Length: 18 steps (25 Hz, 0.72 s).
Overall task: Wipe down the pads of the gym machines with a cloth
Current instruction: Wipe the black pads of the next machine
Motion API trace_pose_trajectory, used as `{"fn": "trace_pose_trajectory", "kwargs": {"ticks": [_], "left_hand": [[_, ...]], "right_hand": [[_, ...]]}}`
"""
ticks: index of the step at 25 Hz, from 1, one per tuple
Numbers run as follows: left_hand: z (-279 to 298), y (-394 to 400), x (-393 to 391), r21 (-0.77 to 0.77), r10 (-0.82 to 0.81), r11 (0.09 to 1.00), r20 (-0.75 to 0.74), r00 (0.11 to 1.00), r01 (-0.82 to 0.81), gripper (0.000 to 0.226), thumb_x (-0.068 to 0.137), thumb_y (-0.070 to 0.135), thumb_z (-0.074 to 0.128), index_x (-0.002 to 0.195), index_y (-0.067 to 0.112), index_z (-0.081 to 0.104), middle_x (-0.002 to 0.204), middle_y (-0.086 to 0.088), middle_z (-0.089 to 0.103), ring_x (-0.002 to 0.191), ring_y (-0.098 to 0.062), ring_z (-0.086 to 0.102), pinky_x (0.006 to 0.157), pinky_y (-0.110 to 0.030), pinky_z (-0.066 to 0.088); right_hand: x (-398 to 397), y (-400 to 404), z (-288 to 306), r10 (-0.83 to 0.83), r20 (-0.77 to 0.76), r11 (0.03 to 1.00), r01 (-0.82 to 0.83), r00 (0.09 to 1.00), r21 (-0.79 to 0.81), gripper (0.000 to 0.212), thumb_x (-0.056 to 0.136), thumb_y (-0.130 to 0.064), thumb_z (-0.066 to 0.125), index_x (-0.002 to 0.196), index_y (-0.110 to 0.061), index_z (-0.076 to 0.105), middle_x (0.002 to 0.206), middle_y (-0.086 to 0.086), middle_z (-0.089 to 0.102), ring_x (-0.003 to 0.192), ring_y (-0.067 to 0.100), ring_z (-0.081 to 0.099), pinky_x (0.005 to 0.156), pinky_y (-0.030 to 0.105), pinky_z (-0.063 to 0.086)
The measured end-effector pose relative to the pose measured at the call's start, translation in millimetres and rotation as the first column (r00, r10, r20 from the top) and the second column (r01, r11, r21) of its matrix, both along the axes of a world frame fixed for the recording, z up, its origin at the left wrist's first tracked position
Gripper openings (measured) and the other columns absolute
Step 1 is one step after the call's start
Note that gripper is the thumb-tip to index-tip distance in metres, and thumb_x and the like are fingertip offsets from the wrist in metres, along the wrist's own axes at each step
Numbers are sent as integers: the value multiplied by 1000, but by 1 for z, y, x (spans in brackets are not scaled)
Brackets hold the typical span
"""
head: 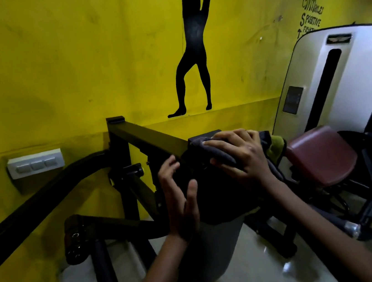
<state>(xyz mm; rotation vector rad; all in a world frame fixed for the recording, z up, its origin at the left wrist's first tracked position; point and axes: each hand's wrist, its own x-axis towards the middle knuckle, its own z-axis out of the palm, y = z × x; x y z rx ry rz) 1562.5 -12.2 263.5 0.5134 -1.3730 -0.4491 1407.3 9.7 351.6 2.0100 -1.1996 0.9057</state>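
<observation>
1. Both your bare forearms rise from the bottom edge and converge on the dark rounded vinyl pad (214, 199) at the middle of the view.
2. Your left hand (179, 196) stands on edge against the pad's left side, palm turned inward, fingers lightly bent and spread, thumb pointing up; it braces the pad and grasps nothing.
3. Your right hand (234, 153) lies palm down over the top of the pad, fingers splayed and pressing flat on the soft grey cloth (215, 152), which is bunched under the palm and drapes down the pad's right side.
4. A yellow-green fold (276, 146) shows just beyond the cloth's right edge; whether it belongs to the cloth cannot be told.
5. A square-section black steel beam (146, 139) runs from the yellow painted wall (51, 76) to the pad's top.
6. To the right, well apart, sits a maroon padded seat (321, 157) in front of a glossy white machine shroud (360, 63).
</observation>
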Motion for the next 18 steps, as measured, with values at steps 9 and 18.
{"fn": "trace_pose_trajectory", "kwargs": {"ticks": [9,18], "left_hand": [[86,-40,13,7,-208,959,692,691,283,48,89,40,38,120,13,65,127,2,61,126,-8,48,107,-34,38],[84,-40,13,-37,-202,956,640,742,292,42,89,33,41,117,14,67,124,0,64,123,-11,53,103,-42,42]], "right_hand": [[-4,-23,-66,-156,871,911,409,467,-56,53,91,-54,38,130,-19,47,129,21,52,115,32,48,93,44,39],[81,-5,-120,-106,675,939,296,730,-173,63,93,-60,29,148,-31,19,152,10,20,134,29,28,106,39,20]]}}
